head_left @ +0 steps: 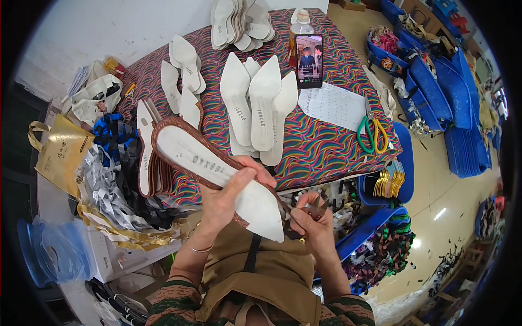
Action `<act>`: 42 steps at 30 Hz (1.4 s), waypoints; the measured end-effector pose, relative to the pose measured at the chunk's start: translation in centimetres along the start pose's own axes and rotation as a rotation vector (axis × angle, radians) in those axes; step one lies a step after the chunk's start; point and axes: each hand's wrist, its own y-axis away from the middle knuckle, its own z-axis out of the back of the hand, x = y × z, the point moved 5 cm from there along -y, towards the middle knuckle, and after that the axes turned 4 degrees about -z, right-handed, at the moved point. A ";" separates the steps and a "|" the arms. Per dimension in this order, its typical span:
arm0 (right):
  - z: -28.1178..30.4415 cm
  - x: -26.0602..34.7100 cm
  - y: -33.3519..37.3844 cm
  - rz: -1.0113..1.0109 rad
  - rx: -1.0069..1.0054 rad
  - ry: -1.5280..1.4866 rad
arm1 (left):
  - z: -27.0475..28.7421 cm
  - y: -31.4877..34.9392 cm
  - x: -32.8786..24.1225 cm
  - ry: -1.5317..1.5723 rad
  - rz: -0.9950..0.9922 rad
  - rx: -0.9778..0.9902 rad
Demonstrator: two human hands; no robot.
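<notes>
My left hand (223, 204) is closed around a white pointed shoe insole (198, 152), thumb on its upper face. The insole is held tilted, its pointed end toward my lap, with brown textured strip folded along part of its rim. Beside the pointed end, my right hand (315, 228) pinches the brown strip (285, 206) that runs off the insole's edge. A dark metal piece, perhaps small snips (318, 205), shows between the right fingers; its full shape is hidden. Left of the insole, a stack of brown-edged insoles (148, 157) leans on the patterned tabletop.
Plain white insoles (262, 108) lie in stacks on the patterned cloth (342, 157). A phone (309, 61) leans against a bottle (302, 24). Scissors (372, 136) lie by a paper sheet (334, 106). Strips (111, 179) hang at left; blue bins (429, 98) stand at right.
</notes>
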 end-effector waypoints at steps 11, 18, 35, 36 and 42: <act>6.2 12.5 -0.9 -0.158 0.039 0.856 | 6.2 -2.1 -0.2 0.185 -0.139 -0.352; 8.5 22.2 -4.9 0.212 -0.176 1.001 | 9.0 -2.3 2.7 0.311 -0.032 -0.475; -2.6 -0.7 -7.8 0.032 0.052 0.228 | 7.3 -1.3 6.6 0.598 0.302 -0.439; -3.1 -2.1 -7.4 -0.010 0.082 0.108 | 7.2 -1.3 6.7 0.588 0.281 -0.461; -5.2 -4.3 -6.9 -0.038 0.138 -0.141 | 6.3 -0.7 6.4 0.614 0.253 -0.364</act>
